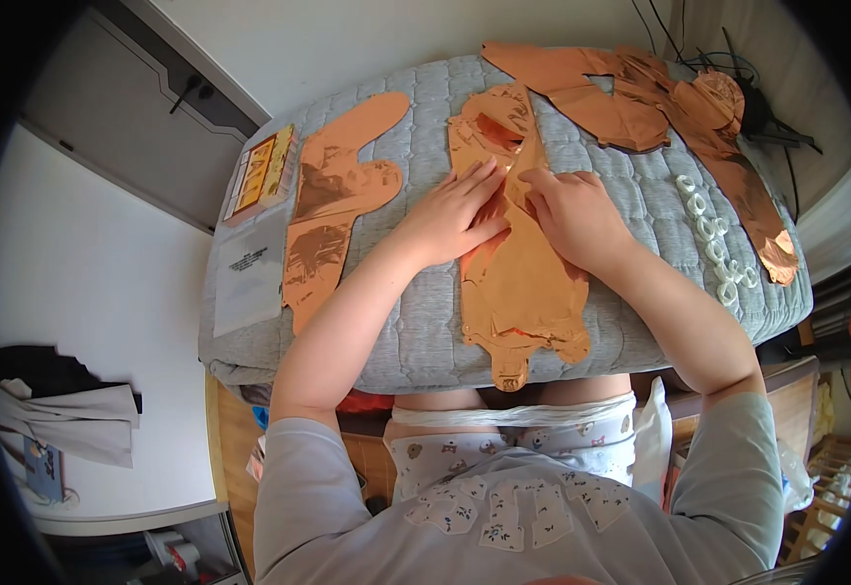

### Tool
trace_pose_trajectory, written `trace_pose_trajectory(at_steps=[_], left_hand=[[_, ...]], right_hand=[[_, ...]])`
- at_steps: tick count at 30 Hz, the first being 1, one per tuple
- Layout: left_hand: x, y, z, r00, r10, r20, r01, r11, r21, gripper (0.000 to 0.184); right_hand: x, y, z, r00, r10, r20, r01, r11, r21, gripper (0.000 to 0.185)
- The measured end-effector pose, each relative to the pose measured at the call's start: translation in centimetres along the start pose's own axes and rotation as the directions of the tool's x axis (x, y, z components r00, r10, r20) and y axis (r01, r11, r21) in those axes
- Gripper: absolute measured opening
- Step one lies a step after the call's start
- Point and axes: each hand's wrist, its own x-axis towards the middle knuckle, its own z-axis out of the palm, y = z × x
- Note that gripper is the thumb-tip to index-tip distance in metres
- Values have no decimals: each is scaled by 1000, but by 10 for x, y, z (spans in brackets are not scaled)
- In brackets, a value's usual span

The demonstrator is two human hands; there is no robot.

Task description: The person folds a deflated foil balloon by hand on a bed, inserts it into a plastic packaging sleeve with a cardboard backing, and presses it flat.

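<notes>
A flat, copper-coloured foil balloon (533,283) lies lengthwise on the grey quilted mattress in front of me. My left hand (455,214) rests on its left side, fingers stretched out and lying along the shiny film. On the right edge, my right hand (576,216) is curled, with the index finger and thumb closed at a fold of the foil. Whatever those fingertips pinch is partly hidden. Creases and reddish reflections show between the hands and near the upper end.
Another flat foil balloon (333,205) lies on the left, beside a clear plastic bag (250,268) and a yellow-red packet (263,174). A larger foil balloon (630,102) spreads across the upper right. Several white rings (706,229) lie right. A black router-like device (767,112) stands behind.
</notes>
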Motion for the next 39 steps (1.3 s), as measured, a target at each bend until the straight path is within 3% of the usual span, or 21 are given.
trace_pose_trajectory(at_steps=[6,9,12,14,17,20,24,26,33,39], left_hand=[[1,-4,4,999,44,19,-44,999,1,77],[1,-6,7,998,62,19,-63,998,20,82],[0,-9,8,997,55,48,-59,995,77,89],[1,-11,11,996,77,51,-82,990,117,98],[0,-11,13,995,99,17,-101,989,106,108],[-2,-8,11,995,98,13,-99,988,121,116],[-2,-4,7,994,94,49,-101,982,158,118],[-2,-5,9,996,84,30,-87,986,142,119],[-1,-2,6,998,52,41,-56,993,106,119],[-2,-7,13,997,73,-36,-71,996,53,123]], right_hand=[[4,-1,-4,995,61,80,-58,998,-31,23],[5,-4,-13,992,84,91,-87,996,28,24],[7,-3,-24,964,183,193,-214,965,151,27],[1,6,-36,958,65,280,-167,918,359,35],[-31,6,-48,956,-11,292,-95,934,344,41],[-62,-6,-56,972,-76,222,22,972,235,42],[-82,-26,-62,991,-30,129,-13,947,321,39],[-85,-31,-64,981,-170,96,149,970,194,38],[-69,-60,-68,991,-26,127,-8,966,258,33],[-56,-86,-47,990,-128,55,118,982,149,36]])
